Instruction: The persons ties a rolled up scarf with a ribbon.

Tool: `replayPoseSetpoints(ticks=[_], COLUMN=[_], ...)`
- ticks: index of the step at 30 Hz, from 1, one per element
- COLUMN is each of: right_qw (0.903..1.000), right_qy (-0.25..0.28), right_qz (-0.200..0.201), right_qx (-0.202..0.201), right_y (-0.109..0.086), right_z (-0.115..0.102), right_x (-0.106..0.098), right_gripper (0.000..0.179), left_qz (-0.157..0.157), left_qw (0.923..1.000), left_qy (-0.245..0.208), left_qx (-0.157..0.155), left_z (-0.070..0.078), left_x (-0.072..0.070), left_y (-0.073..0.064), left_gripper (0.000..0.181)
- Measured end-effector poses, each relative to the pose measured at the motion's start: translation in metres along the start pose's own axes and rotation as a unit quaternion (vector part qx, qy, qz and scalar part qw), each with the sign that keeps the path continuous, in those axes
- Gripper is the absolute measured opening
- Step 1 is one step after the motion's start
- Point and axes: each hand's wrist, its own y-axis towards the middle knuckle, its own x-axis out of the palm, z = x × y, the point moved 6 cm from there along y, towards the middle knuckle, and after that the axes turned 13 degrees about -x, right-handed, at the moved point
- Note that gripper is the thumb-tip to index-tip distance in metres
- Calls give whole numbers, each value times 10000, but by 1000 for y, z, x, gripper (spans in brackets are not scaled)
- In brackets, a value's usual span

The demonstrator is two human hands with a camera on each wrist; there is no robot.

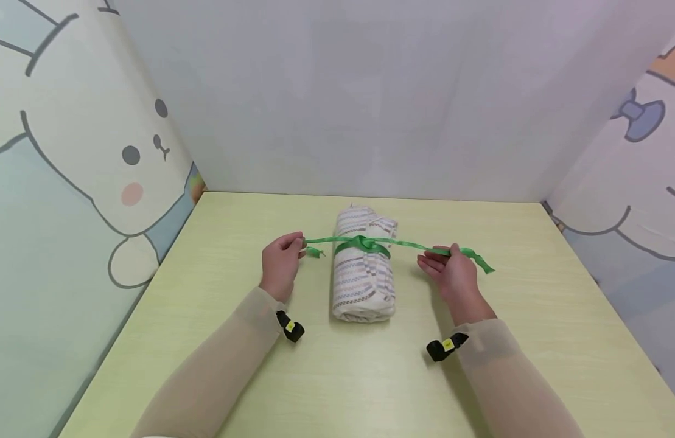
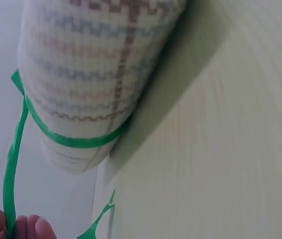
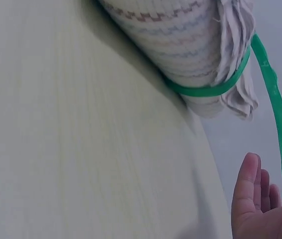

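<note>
A rolled patterned cloth (image 1: pixel 363 283) lies lengthwise on the table, with a green ribbon (image 1: pixel 364 243) wrapped round it and crossed in a knot on top. To its left, my left hand (image 1: pixel 280 261) pinches one ribbon end, and a frayed tip hangs below the fingers. On the other side my right hand (image 1: pixel 456 277) pinches the opposite end between thumb and fingers; its tail trails off to the right. Both ribbon lengths stretch nearly straight from the knot. In the left wrist view the ribbon band (image 2: pixel 76 142) circles the roll. Loose cloth edges (image 3: pixel 238 99) show in the right wrist view.
The pale yellow table (image 1: pixel 364 377) reaches back to a plain grey-white wall (image 1: pixel 381 109). Side panels with cartoon animals (image 1: pixel 140 158) stand to the left and right. A small black camera (image 1: pixel 290 326) is strapped on the left wrist, another camera (image 1: pixel 447 347) on the right.
</note>
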Motion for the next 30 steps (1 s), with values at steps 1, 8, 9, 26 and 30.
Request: replayPoseSetpoints(ticks=[1,8,9,26,30], right_qw=[10000,9996,9994,7781,7360], right_qy=[-48,-247,-353,-5482,-5634], right_qz=[15,106,44,-2582,-3011], right_qx=[-21,-10,35,-1654,-2243], right_y=[1,7,7,6,3], right_z=[-1,-7,-6,-26,-23], right_x=[-3,-20,-21,42,86], right_gripper=[48,49,49,55,38], left_qz=[9,118,96,-79,-1096], left_qw=[10000,9995,9992,9623,9176], left_qy=[20,200,288,2550,3519], left_qx=[-14,-200,-269,946,1487], left_z=[0,-3,-3,38,45], left_x=[-3,-20,-21,7,51], left_y=[0,8,8,2,-4], left_gripper=[27,30,31,36,38])
